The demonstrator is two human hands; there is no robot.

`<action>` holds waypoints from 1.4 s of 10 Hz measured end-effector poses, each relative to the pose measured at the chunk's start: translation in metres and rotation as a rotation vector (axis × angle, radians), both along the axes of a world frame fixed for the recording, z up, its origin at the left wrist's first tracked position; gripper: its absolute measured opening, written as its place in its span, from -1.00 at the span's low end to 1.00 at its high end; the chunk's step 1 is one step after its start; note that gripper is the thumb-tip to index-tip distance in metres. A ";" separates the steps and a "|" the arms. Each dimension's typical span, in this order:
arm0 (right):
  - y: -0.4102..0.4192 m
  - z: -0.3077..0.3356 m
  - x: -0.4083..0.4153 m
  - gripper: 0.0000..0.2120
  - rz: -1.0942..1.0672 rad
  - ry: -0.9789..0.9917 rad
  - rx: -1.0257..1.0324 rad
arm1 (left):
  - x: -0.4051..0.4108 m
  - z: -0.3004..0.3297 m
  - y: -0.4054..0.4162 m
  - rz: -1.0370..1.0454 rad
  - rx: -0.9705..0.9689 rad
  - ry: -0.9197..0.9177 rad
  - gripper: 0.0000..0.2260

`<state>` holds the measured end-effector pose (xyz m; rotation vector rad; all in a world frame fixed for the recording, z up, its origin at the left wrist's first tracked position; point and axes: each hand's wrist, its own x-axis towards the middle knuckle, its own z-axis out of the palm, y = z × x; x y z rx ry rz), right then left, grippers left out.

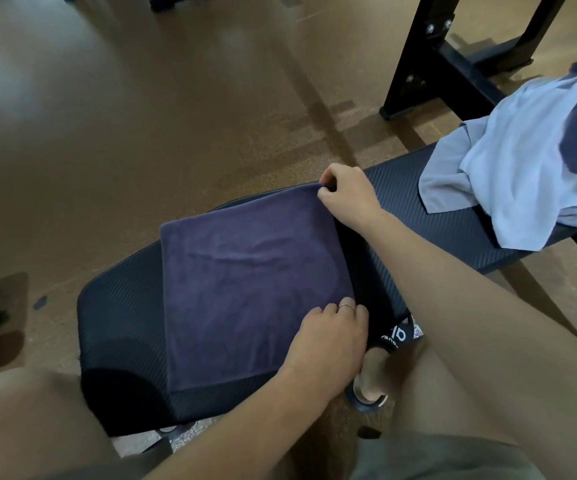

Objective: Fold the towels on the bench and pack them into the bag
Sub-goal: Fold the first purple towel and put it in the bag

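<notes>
Your dark purple towel (245, 278) lies folded flat on the black padded bench (117, 323), its long axis running from your lap toward the far edge. Your right hand (346, 195) pinches its far right corner; your left hand (332, 336) grips the near right edge. Light blue towels (508, 161) lie heaped farther along the bench.

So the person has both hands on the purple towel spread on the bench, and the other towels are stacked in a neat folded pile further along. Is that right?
Not quite. The other towels are not folded: the head view shows them in a loose, crumpled heap further along the bench. The rest holds: the left hand and the right hand are both on the purple towel, at its right edge.
</notes>
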<state>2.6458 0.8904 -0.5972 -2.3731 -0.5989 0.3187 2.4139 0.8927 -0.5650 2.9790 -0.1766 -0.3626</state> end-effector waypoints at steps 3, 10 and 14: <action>0.018 0.031 -0.026 -0.72 -0.027 0.085 0.289 | -0.067 0.033 0.059 0.399 -0.198 0.056 -0.88; 0.204 0.017 -0.156 -0.83 0.266 0.079 -0.144 | -0.195 -0.003 0.149 0.807 -0.742 0.081 -0.81; 0.203 0.046 -0.125 -0.84 0.369 -0.042 -0.129 | -0.200 0.019 0.163 0.712 -0.879 -0.052 -0.84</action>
